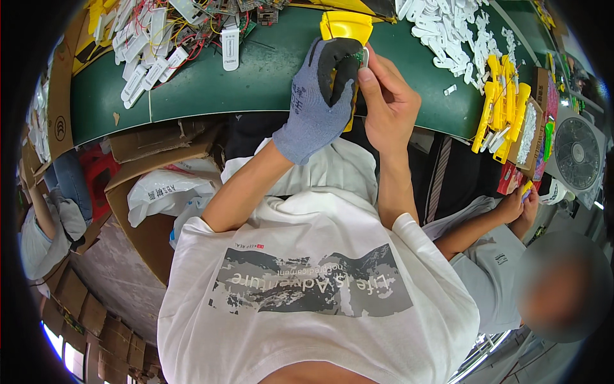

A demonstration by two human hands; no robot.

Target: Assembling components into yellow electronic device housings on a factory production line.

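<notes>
A person in a white T-shirt (313, 281) with a grey printed panel works at a green table (268, 83), both hands raised over its near edge. The left hand (320, 102), in a blue-grey glove with a black palm, has its fingers wrapped around a yellow case (347, 27), which shows above and below the grip. The bare right hand (391, 102) meets it from the other side, thumb and forefinger pinching a narrow white piece (366, 57) at the case's right side; whether the two are joined cannot be told. Below the table at left, a white plastic bag (167, 192) lies at a cardboard box (142, 240). On the table's left, white plastic parts (157, 38) lie heaped among red and yellow wires, with circuit boards (267, 14) beside them. Across to the right, small white clips (441, 32) spread in a pile, and yellow frames (505, 102) are bunched at the table's edge. Farther right, a co-worker (489, 275) in a pale grey shirt holds a small yellow piece (526, 189), near a round grey fan (577, 147)
</notes>
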